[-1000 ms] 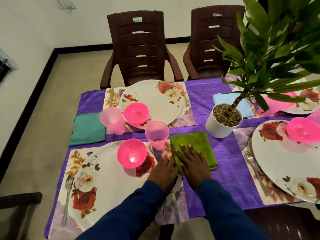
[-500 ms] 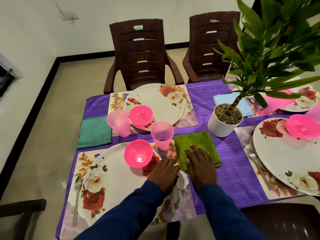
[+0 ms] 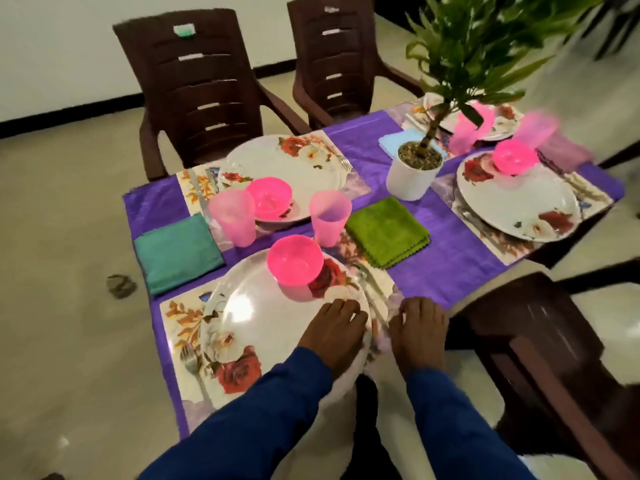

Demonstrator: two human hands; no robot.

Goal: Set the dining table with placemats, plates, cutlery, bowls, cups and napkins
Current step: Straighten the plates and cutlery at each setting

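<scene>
The folded green napkin (image 3: 387, 231) lies flat on the purple cloth, free of both hands. My left hand (image 3: 334, 332) rests on the right rim of the near floral plate (image 3: 263, 320), palm down, holding nothing. My right hand (image 3: 419, 327) hovers just right of it, over the near edge of the floral placemat (image 3: 180, 323), where the knife and spoon (image 3: 372, 289) lie. A pink bowl (image 3: 295, 259) sits on the near plate and a pink cup (image 3: 329, 216) stands behind it. A fork (image 3: 191, 358) lies left of the plate.
A teal napkin (image 3: 176, 252), a second pink cup (image 3: 232, 216), bowl (image 3: 269, 197) and plate (image 3: 287, 168) form the far setting. A white potted plant (image 3: 414, 171) stands mid-table. Two more settings are at the right (image 3: 516, 199). Brown chairs (image 3: 201, 84) ring the table.
Both hands have drawn back from the green napkin toward the table's near edge, leaving it lying flat. The view has swung, so the table sits more at an angle.
</scene>
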